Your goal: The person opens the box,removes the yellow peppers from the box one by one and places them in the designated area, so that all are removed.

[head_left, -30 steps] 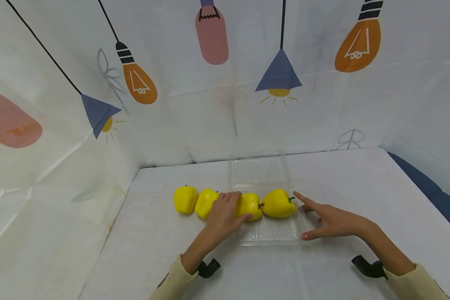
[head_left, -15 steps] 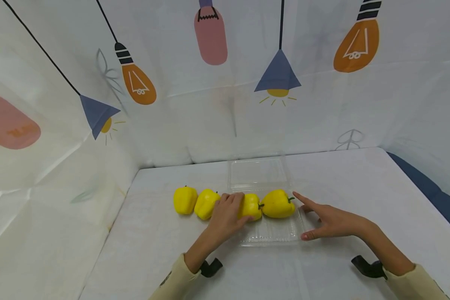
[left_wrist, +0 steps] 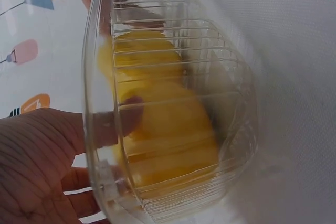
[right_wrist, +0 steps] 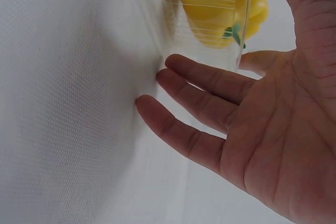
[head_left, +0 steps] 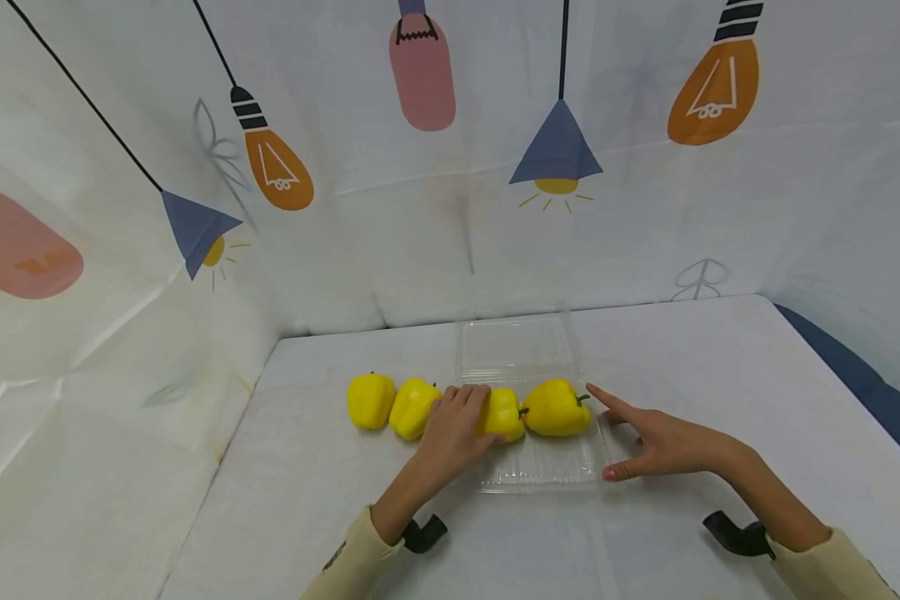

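A hinged clear plastic container [head_left: 543,471] lies with its lid [head_left: 517,343] folded back toward the wall. Two yellow bell peppers sit side by side in its base. My left hand [head_left: 450,433] grips the left yellow bell pepper [head_left: 504,410], thumb on the near side, fingers over the top; the hand covers part of it. Through the container wall, the left wrist view shows my thumb [left_wrist: 131,114] against that pepper. Beside it, the right yellow bell pepper [head_left: 557,408] points its green stem rightward. My right hand [head_left: 671,442], fingers spread, is at the container's right edge, holding nothing.
To the left of the container, two more yellow bell peppers rest on the white-covered table [head_left: 285,500]: an outer pepper [head_left: 371,400] and an inner pepper [head_left: 414,408]. A lamp-patterned wall sheet [head_left: 435,225] hangs behind. A blue chair back [head_left: 855,358] stands beyond the right edge.
My left hand has shifted slightly to the right over the left pepper in the container. My right hand and the other peppers stay where they were.
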Demonstrator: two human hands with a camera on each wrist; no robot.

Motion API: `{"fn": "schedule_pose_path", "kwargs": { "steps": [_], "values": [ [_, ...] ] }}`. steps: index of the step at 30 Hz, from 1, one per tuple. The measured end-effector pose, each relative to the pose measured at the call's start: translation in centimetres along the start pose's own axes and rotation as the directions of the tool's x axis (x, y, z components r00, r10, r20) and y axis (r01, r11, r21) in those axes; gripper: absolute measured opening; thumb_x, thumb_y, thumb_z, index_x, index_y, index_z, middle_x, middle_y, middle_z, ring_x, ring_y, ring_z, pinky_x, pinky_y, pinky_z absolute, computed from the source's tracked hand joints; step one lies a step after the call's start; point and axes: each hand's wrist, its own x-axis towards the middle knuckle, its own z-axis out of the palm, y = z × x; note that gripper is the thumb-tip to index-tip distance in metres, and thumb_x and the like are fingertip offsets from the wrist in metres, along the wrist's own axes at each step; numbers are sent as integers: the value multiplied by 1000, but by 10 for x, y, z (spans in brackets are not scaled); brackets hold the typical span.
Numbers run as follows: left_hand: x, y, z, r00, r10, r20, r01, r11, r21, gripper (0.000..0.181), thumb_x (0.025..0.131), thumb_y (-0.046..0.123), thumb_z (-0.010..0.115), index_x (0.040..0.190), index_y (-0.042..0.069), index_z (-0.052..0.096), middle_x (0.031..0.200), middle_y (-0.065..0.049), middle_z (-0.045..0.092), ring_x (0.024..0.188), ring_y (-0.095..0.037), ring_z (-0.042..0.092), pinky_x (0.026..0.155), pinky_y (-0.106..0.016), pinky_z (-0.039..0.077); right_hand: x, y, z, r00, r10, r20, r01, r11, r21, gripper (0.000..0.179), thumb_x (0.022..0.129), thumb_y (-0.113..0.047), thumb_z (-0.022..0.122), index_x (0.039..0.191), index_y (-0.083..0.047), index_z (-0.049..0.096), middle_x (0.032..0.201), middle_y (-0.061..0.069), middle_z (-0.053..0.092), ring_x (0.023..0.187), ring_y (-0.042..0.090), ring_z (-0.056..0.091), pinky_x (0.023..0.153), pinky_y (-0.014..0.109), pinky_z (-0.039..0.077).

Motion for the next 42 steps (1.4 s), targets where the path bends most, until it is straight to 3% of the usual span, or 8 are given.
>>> {"fn": "schedule_pose_path", "kwargs": {
  "steps": [12,17,22,29,42],
  "values": [
    [1,1,-1,999,23,-24,-23,999,25,65,74,43,78,123,11,52,118,-3,57,103,-21,49,91,-35,42,0,1,-2,1000,-6,3,6,1000,2,110,75,-49,74,152,-24,0,133,18,48,121,38,46,87,55,46],
    [1,3,-3,1000,4,-26,-4,1000,5,67,73,44,78,123,9,52,118,-4,57,103,-22,49,91,-35,43,0,2,-2,1000,-13,6,13,1000,5,110,75,-50,74,152,-25,0,133,18,48,121,38,45,87,55,45],
    [1,3,-4,998,-35,-58,31,997,-71,68,70,44,80,120,8,52,113,-5,57,98,-20,50,87,-33,44,0,3,-2,1000,-9,5,9,1000,6,109,75,-50,74,152,-28,-1,134,18,48,121,38,45,87,56,45],
    [0,5,-7,994,-93,-56,80,977,-197,64,71,48,79,116,11,51,113,-3,54,100,-18,48,89,-33,44,0,3,-2,1000,-3,6,2,1000,10,109,75,-49,74,152,-27,0,134,17,48,121,38,45,88,56,45],
    [-4,4,-17,989,-119,-91,76,921,-383,64,69,52,78,111,13,49,104,0,51,92,-16,49,78,-27,46,0,2,-2,1000,-8,5,8,1000,10,110,75,-49,74,152,-24,0,133,17,49,121,37,45,88,56,45]
  ]
}}
